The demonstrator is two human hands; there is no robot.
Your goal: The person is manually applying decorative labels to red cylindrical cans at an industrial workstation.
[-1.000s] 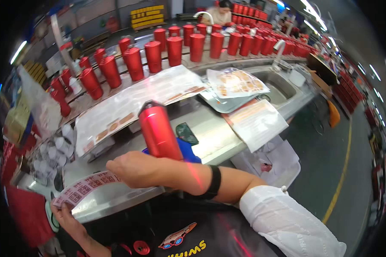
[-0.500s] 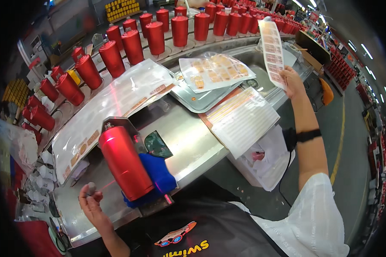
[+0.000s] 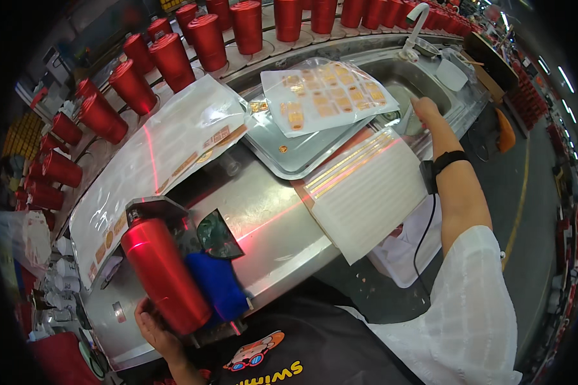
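A red metal bottle point(image 3: 165, 276) lies tilted in a metal holder, against a blue cloth point(image 3: 219, 285). My left hand point(image 3: 155, 328) is beside the bottle's lower end with its fingers loosely bent; nothing shows in it, and whether it touches the bottle is hard to tell. My right hand point(image 3: 428, 114) reaches over the near side of the sink point(image 3: 439, 96), fingers pinched. It holds a strip of decals point(image 3: 405, 120), seen nearly edge-on and low in the basin. On the worktop left of the bottle lies a small decal piece point(image 3: 119, 312).
Several red bottles point(image 3: 246, 27) stand along a curved conveyor at the back. A metal tray point(image 3: 285, 160) carries a sheet of gold decals point(image 3: 327, 96). White striped sheets point(image 3: 369, 199) overhang the worktop's front edge. A dark green scraper-like piece point(image 3: 218, 234) lies near the holder. A faucet point(image 3: 414, 32) rises behind the sink.
My right hand has lowered the decal strip from upright in the air into the sink. My left hand has moved down to the bottle's lower end. The view has shifted.
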